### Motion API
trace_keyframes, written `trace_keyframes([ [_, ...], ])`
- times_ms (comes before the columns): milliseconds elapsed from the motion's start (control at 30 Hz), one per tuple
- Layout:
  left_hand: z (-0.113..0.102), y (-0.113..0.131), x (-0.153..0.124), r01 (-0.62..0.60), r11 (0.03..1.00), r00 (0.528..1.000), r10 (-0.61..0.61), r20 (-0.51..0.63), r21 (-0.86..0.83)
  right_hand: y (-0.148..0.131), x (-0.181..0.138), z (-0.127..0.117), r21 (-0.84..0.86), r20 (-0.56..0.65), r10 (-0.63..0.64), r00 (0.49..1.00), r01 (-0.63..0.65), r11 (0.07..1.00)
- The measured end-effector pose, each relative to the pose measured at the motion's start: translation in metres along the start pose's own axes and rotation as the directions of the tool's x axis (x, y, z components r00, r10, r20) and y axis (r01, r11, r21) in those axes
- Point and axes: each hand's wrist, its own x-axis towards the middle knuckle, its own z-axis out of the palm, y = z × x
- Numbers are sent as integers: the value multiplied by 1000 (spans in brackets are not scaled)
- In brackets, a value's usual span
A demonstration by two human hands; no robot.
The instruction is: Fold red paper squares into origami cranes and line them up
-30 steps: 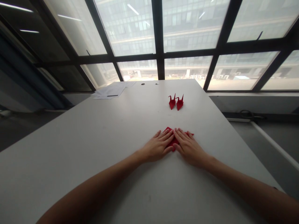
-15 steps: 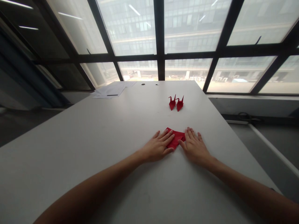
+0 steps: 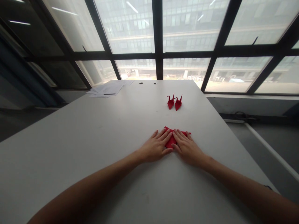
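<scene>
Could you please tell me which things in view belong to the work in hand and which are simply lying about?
In the work:
folded red paper
left hand and right hand, both flat on it
white table beneath

Lying about:
two red origami cranes, untouched, though perhaps related
white paper sheets
dark, pen-like stick on the sheets

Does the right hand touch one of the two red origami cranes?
No, the right hand lies on the folded red paper, while both red origami cranes stand farther away on the white table.

Matt red paper [image 3: 171,143], smooth tabletop [image 3: 105,127].
</scene>
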Motion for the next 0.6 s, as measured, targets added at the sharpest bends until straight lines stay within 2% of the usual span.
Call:
trace_keyframes([
  [167,0,0,1,8,1000,1000,-8,-26,-18,5,1,-4,1,7,-20,1000,20,1000],
  [333,-1,1,2,16,998,996,-22,-90,-59,27,7,-7,43,19,-83,996,83,996],
  [500,-6,-3,1,-66,993,976,44,-214,-100,38,10,-7,57,11,-123,992,122,991],
  [600,-7,-11,2,-119,971,962,61,-268,-208,37,10,-7,68,8,-131,991,130,989],
])
